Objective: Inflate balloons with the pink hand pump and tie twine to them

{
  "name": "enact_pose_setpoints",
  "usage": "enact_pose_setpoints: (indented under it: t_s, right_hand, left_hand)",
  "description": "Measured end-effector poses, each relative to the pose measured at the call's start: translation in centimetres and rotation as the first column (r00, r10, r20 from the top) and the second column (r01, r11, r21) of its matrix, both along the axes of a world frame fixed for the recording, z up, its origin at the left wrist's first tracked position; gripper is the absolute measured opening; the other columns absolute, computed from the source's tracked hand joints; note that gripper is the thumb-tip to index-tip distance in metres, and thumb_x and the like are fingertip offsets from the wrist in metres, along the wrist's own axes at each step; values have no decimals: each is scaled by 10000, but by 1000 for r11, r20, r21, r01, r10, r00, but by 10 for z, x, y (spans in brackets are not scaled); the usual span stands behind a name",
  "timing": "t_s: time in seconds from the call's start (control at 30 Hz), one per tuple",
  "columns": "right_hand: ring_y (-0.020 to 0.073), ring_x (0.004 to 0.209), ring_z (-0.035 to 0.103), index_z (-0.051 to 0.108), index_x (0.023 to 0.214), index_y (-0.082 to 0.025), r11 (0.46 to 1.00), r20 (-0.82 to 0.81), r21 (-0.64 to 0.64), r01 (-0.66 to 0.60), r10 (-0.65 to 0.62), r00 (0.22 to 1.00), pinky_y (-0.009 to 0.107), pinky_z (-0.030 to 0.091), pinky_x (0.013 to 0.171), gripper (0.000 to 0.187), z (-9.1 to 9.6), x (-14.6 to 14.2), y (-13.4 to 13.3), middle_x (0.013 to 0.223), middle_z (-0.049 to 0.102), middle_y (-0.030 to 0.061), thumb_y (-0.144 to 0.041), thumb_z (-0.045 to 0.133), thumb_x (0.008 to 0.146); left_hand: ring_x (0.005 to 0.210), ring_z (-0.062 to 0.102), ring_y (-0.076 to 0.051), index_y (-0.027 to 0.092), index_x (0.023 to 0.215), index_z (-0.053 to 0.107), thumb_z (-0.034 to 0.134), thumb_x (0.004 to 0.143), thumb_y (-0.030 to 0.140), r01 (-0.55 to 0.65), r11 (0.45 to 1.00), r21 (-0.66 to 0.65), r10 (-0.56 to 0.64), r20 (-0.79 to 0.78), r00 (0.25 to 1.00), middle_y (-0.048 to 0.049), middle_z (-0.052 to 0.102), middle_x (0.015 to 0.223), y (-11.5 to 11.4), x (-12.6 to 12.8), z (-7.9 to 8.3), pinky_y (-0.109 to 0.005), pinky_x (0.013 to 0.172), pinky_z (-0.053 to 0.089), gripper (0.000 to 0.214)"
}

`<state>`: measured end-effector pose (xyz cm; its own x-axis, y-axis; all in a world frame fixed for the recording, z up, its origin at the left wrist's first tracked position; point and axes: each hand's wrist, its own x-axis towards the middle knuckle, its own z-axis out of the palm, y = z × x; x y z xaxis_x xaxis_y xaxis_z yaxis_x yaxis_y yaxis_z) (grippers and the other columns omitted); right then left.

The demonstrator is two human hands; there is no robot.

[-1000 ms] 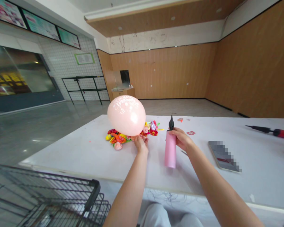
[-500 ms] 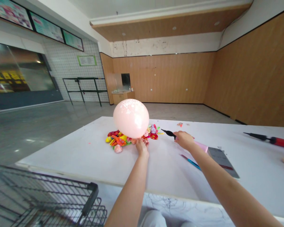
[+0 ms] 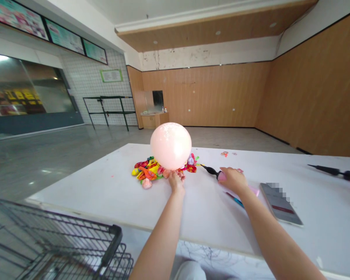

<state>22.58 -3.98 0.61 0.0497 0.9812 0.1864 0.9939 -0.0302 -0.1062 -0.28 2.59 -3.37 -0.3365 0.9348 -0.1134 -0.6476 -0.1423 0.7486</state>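
Observation:
A round, inflated pale pink balloon stands above the white table. My left hand is closed at the balloon's lower end, pinching its neck; the fingertips are partly hidden. Beneath and beside the balloon lies a pile of limp, uninflated balloons in red, yellow, orange and pink. To the right, my right hand is wrapped over the pink barrel of a hand balloon pump, whose black nozzle points left toward the pile. The pump lies low over the table, its rear part mostly covered by my hand and forearm.
A phone lies right of my right forearm, and a blue pen-like tool lies below the pump. Farther right is a red and black pump. Small rings sit toward the back. A black wire cart stands at the table's near left.
My right hand has slid back from the pump's black nozzle base onto its pink barrel. The balloon has swung slightly right above my left hand. The view has shifted a little.

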Motion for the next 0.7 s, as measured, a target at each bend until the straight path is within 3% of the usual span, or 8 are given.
enact_pose_setpoints:
  t_s: [0.33,0.7]
  right_hand:
    - [296,1045,608,573,1258,-221,1000,-16,0,16,-16,1000,326,411,771,584,4,2,-10,1187,648,135,-425,688,724]
    - [290,965,646,620,1218,-211,993,-22,115,7,-4,1000,335,445,754,501,5,-4,-16,1104,680,127,-403,670,758]
  left_hand:
    - [456,479,-87,199,695,414,487,749,197,2,1000,-11,-2,-31,1000,65,446,487,-2,0,3,-220,546,402,92]
    - [466,477,-89,205,686,399,507,732,251,34,999,-1,-34,-45,998,65,435,488,-6,2,6,-219,539,386,126]
